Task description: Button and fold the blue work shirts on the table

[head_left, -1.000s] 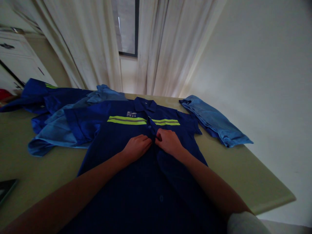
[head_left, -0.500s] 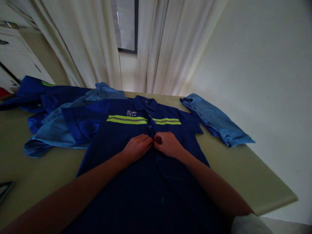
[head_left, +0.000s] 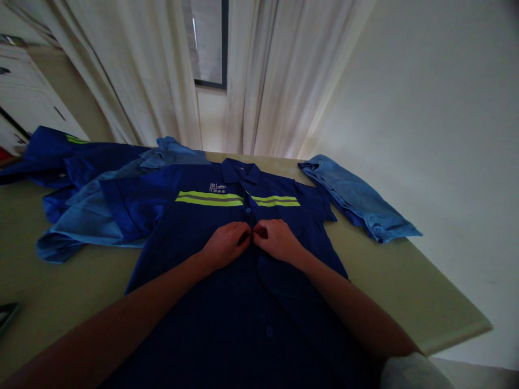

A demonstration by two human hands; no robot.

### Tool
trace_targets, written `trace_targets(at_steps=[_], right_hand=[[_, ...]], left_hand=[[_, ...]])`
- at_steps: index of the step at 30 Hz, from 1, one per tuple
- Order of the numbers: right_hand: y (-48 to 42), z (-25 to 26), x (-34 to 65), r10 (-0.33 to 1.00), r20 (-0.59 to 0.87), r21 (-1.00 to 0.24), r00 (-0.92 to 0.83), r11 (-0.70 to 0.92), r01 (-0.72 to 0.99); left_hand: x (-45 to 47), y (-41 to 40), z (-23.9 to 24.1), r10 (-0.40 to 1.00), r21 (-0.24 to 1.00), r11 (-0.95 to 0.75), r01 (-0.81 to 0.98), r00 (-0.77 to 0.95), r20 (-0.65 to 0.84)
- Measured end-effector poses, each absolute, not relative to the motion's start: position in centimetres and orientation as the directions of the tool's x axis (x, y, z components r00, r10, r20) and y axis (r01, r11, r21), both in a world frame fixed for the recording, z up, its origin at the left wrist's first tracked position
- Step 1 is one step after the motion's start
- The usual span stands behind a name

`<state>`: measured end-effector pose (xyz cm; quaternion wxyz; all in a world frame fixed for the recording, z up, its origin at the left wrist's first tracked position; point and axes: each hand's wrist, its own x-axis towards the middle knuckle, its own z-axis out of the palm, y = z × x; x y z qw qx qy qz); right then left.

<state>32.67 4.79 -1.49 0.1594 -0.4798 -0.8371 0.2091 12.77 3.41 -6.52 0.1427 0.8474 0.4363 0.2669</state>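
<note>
A dark blue short-sleeved work shirt (head_left: 194, 313) lies front up, its collar at the far end and a yellow-green reflective band (head_left: 208, 199) across the chest. My left hand (head_left: 228, 244) and my right hand (head_left: 278, 241) meet at the front placket, just below the band. The fingertips of both are pinched together on the shirt's front edge. What lies right between the fingertips is hidden. One button (head_left: 248, 210) shows above my hands and a lower button (head_left: 270, 331) shows nearer to me.
Crumpled blue garments (head_left: 87, 208) lie to the left, partly under the shirt's sleeve. A folded light blue garment (head_left: 359, 197) rests at the right by the wall. The pale green table (head_left: 438, 308) ends at a right corner. Curtains (head_left: 279, 81) hang behind.
Both hands stay at the same spot on the placket, with only slight finger movement. The whole view has shifted a little.
</note>
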Motion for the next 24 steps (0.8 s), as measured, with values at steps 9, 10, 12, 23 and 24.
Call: trace_targets(at_steps=[9, 10, 12, 23, 24], right_hand=[[6.5, -3.3, 33.7, 0.86, -0.031, -0.781, -0.51, 0.298, 0.549], [6.7, -3.6, 33.7, 0.857, -0.018, -0.789, -0.515, 0.304, 0.534], [6.8, -3.9, 33.7, 0.851, 0.009, -0.794, -0.524, 0.325, 0.514], [5.9, -3.9, 33.0, 0.833, 0.059, -0.633, -0.55, 0.457, 0.624], [6.0, -3.8, 33.0, 0.835, 0.061, -0.651, -0.547, 0.449, 0.612]], left_hand=[[12.8, 3.8, -6.5, 0.849, 0.59, -0.521, 0.616, 0.446, 0.284], [12.8, 3.8, -6.3, 0.866, 0.628, -0.487, 0.606, 0.427, 0.259], [13.0, 3.8, -6.0, 0.903, 0.712, -0.403, 0.575, 0.379, 0.205], [12.6, 4.5, -5.3, 0.918, 0.829, -0.324, 0.456, 0.364, 0.159], [12.5, 4.6, -5.3, 0.912, 0.84, -0.326, 0.435, 0.378, 0.158]])
